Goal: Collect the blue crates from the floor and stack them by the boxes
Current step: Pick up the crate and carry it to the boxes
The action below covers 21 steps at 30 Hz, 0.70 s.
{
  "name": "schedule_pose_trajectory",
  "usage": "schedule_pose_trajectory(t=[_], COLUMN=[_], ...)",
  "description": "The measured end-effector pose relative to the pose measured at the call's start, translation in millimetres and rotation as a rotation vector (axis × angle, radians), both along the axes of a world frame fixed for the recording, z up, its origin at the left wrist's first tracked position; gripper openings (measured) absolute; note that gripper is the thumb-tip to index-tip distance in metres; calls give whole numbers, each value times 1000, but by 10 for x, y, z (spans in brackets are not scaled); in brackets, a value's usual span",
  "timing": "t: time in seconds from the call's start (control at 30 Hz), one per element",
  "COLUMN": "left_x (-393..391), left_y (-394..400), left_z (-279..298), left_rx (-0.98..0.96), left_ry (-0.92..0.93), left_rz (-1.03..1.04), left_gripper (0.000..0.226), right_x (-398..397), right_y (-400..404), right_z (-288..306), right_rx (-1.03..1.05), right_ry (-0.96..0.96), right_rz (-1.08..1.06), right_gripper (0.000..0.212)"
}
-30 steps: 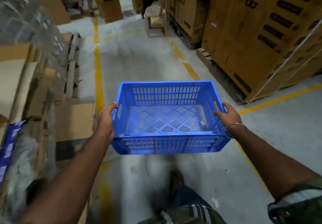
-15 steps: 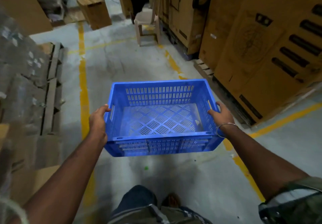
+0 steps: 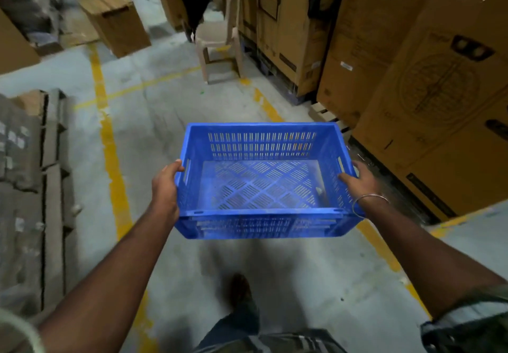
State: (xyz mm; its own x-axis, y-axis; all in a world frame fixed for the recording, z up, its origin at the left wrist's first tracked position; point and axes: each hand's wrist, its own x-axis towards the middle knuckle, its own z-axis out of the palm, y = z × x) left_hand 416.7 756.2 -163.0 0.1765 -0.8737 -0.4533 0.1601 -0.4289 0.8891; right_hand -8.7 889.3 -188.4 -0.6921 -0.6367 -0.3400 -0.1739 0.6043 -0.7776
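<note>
An empty blue slotted crate (image 3: 264, 146) hangs level above the grey floor in the middle of the head view. My left hand (image 3: 165, 187) grips its left wall near the handle slot. On the opposite side my right hand (image 3: 360, 181), with a metal bangle on the wrist, grips the right wall. Tall brown cardboard boxes (image 3: 428, 100) stand on pallets just to the right of the crate. No other blue crate is in sight.
A plastic chair (image 3: 217, 47) stands ahead in the aisle beside the boxes, with a person's dark legs (image 3: 193, 3) behind it. A loose carton (image 3: 116, 21) lies ahead left. Wrapped goods on pallets (image 3: 30, 187) line the left. Yellow lines (image 3: 110, 144) mark the floor.
I have walked forward along the aisle with the crate held in both hands. The chair and right-hand boxes are nearer, and the cartons on my left have passed behind.
</note>
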Motion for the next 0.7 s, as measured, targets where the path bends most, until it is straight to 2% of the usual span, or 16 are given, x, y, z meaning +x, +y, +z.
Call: schedule_pose_trajectory(t=[0.2,0.37,0.5,0.7], left_x=[-84,-501,-875,-1505], left_y=[-1604,-2748,-3652,-4960], left_z=[-61,-159,-398,-586], left_rx=[9,70,117,120], left_ry=[-57,-14,18,-13], left_rz=[-97,-212,-319,-384], left_gripper=[30,34,60,29], right_x=[94,-63,-271,-461], right_y=[-1029,-1785,-2379,-3364], right_z=[-37,-171,-472,-765], right_rx=[-10,-33,-19,35], right_ry=[-30,-24,-28,-33], right_rz=[-128,-220,-287,-412], right_gripper=[63,59,57,53])
